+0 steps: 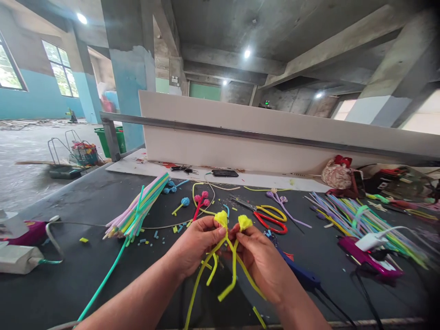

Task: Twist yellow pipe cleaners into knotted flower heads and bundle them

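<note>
My left hand (195, 245) pinches a yellow pipe-cleaner stem topped with a curled bud (222, 219). My right hand (259, 261) pinches a second yellow stem with its own bud (244, 222). Both hands are closed, side by side above the dark table (85, 284). The yellow stems (233, 270) cross and hang down between my palms. Finished pink buds (202, 198) and blue buds (184, 201) lie just beyond my hands.
A bundle of pastel pipe cleaners (137, 211) lies at left, another bundle (357, 217) at right. Red and yellow scissors (271, 219) lie beyond my right hand. A glue gun (367, 256) sits right, a phone (225, 173) by the white board (275, 133).
</note>
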`<state>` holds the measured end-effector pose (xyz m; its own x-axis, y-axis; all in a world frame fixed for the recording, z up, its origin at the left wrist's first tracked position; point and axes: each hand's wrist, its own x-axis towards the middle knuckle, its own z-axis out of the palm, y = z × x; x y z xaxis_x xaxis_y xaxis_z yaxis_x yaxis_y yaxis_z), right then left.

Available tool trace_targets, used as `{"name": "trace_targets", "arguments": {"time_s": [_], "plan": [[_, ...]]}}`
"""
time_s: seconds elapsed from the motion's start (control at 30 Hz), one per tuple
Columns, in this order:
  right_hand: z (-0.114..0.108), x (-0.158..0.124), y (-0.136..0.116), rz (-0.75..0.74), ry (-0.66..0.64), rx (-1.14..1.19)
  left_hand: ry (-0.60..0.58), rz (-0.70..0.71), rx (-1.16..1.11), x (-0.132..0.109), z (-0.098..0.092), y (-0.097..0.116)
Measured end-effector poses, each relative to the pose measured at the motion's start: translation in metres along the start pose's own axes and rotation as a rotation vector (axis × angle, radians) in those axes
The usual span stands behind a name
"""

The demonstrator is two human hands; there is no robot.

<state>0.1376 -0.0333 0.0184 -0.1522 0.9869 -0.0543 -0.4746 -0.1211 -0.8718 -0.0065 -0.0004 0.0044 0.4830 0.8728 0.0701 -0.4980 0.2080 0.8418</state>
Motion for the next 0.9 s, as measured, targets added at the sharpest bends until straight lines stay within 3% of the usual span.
{"name": "trace_targets", "arguments": {"time_s": [0.17, 0.3, 0.4, 0.5, 0.6, 0.73, 0.9], "plan": [[0.004, 0.0, 0.003, 0.003, -0.006, -0.152, 0.012, -0.077, 0.117, -0.001, 0.004, 0.003], [0.001, 0.003, 0.011, -0.086, 0.104, -0.158, -0.018, -0.1, 0.141, -0.003, 0.007, 0.004], [0.001, 0.004, 0.015, -0.101, 0.146, -0.146, 0.04, -0.101, 0.227, -0.002, 0.006, 0.001], [0.001, 0.001, 0.007, -0.082, 0.194, -0.088, 0.122, -0.09, 0.289, -0.001, 0.003, 0.003], [-0.007, -0.004, -0.018, -0.118, 0.287, 0.042, 0.177, -0.065, 0.276, 0.0, -0.001, 0.01], [-0.014, -0.008, -0.041, -0.056, 0.237, 0.079, 0.155, -0.024, 0.313, 0.0, -0.003, 0.019], [0.001, -0.008, -0.019, 0.119, 0.135, -0.105, 0.072, 0.012, 0.516, -0.002, 0.001, 0.017]]}}
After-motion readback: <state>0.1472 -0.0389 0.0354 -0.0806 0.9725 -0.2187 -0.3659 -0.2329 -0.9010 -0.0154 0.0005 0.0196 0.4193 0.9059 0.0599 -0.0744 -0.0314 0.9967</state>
